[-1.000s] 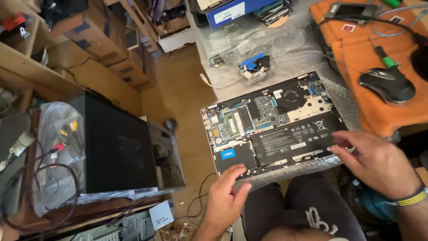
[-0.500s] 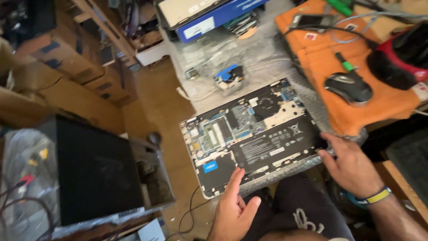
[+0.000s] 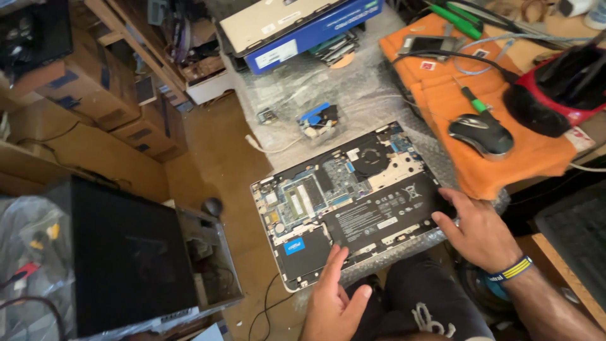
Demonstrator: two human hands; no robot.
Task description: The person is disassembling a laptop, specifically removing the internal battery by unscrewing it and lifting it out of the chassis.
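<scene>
An opened laptop [image 3: 353, 199] lies bottom-up on bubble wrap over my lap, its circuit board, fan, black battery and a drive with a blue label exposed. My left hand [image 3: 334, 303] rests at its near edge, fingertips touching the rim beside the blue-labelled drive. My right hand [image 3: 476, 230], with a striped wristband, lies on the laptop's right near corner with fingers spread over the edge. Neither hand grips a tool.
An orange cloth [image 3: 486, 107] to the right carries a computer mouse [image 3: 481, 134], a green-handled screwdriver [image 3: 470, 98] and a phone. A red-and-black holder [image 3: 558, 88] stands far right. A small bag of parts [image 3: 319, 120] lies on bubble wrap. A black computer case [image 3: 132, 259] stands left, beside cardboard boxes.
The view has swung so the laptop sits more central and lower. Both hands stay at the laptop's near edge and right corner, with little shift against it.
</scene>
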